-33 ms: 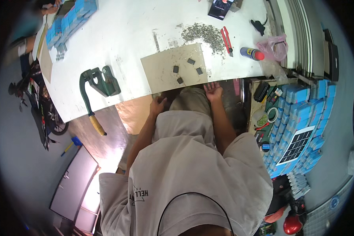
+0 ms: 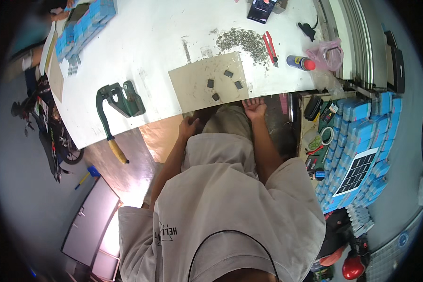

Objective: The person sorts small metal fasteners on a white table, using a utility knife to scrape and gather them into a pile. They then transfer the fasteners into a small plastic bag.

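My right hand (image 2: 255,108) lies palm up beside my right thigh, under the near edge of the table, its fingers stretched out and nothing in it. By the other thigh rests my left hand (image 2: 189,126), thumb apart from its loosely bent fingers; no held thing shows, and its fingertips are partly hidden. Just beyond both hands, a beige board (image 2: 185,87) lies at the table's edge. Several small dark rectangular blocks (image 2: 210,83) are scattered on the board, touched by neither hand. Behind it spreads a heap of tiny metal pieces (image 2: 242,41).
A green hand press (image 2: 122,99) stands left on the white table (image 2: 150,47), its lever overhanging the edge. Right of the heap lie a red cutter knife (image 2: 270,49), a spray can (image 2: 301,63) and a pink plastic bag (image 2: 326,54). Blue packs (image 2: 355,131) are stacked at right.
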Demonstrator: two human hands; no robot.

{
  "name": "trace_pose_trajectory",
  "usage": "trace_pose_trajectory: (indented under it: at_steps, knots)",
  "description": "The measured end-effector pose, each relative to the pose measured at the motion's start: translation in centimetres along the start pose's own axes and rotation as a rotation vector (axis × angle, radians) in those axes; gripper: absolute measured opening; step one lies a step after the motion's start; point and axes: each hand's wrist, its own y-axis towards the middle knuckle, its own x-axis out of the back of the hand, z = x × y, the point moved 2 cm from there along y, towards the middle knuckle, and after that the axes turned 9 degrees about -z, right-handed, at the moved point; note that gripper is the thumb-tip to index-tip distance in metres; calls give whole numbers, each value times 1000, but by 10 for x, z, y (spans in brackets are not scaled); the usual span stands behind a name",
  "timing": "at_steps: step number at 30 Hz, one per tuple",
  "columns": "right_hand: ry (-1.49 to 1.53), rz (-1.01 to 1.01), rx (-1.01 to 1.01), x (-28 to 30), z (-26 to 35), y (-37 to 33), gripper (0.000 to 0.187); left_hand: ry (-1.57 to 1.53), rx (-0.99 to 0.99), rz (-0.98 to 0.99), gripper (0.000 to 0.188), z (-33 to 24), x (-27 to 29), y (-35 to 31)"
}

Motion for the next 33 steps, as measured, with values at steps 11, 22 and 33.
trace_pose_trajectory:
  at_steps: [11,22,33]
  knots:
    - [442,967,-221,-13,-34,99,29,57,-106,48,51,25,53,24]
    - [349,178,37,-16,-55,90,25,145,-62,32,53,72,75,12]
    - [157,-328,241,-44,-58,41,32,154,-54,50,55,79,73,12]
